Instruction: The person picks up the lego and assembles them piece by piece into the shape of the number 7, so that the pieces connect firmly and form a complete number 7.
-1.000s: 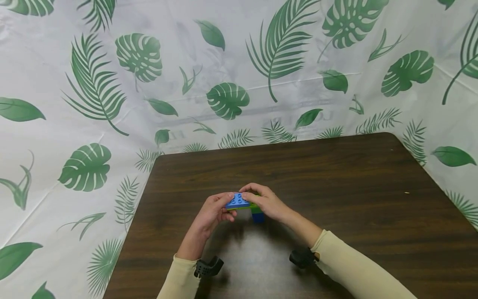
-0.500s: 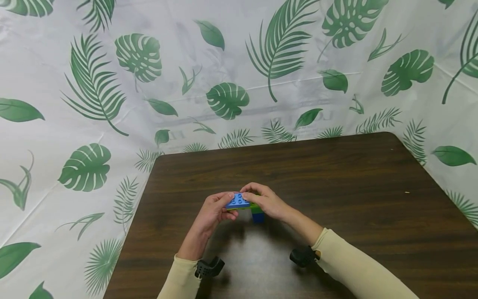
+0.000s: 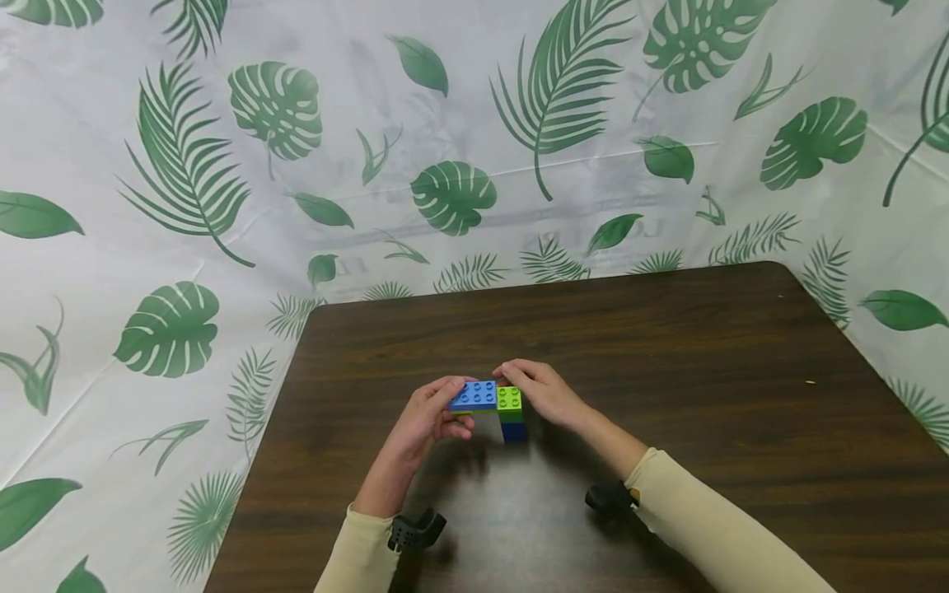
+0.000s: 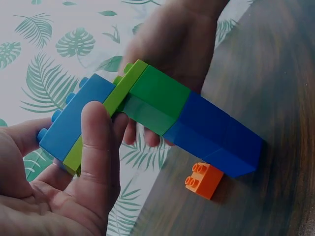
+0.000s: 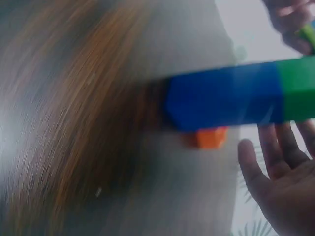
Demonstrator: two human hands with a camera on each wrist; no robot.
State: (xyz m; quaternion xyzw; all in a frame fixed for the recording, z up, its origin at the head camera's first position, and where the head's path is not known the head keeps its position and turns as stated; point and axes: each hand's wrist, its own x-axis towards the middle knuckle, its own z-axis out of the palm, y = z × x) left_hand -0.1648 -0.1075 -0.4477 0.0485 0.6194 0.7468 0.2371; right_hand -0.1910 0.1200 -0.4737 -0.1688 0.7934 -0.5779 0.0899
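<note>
A tower of toy building bricks stands on the table, with dark blue bricks (image 4: 216, 135) at the bottom and a green brick (image 4: 160, 93) above them. Across its top lies a thin lime brick (image 3: 509, 399) that juts out to the left. On the jutting part sits a lighter blue brick (image 3: 478, 395) with its studs up. My left hand (image 3: 426, 412) pinches this blue brick and the lime one at their left end, thumb on top and fingers beneath. My right hand (image 3: 544, 394) is just right of the tower, its fingers loosely extended behind it.
A small orange brick (image 4: 204, 181) lies on the dark wooden table (image 3: 667, 354) beyond the tower, hidden in the head view. A white leaf-print sheet (image 3: 356, 107) hangs behind the table. Both wrists wear black camera mounts (image 3: 417, 529).
My right hand has come off the top of the bricks and drawn back a little to the right, baring the lime studs. The left hand keeps its pinch in the same place.
</note>
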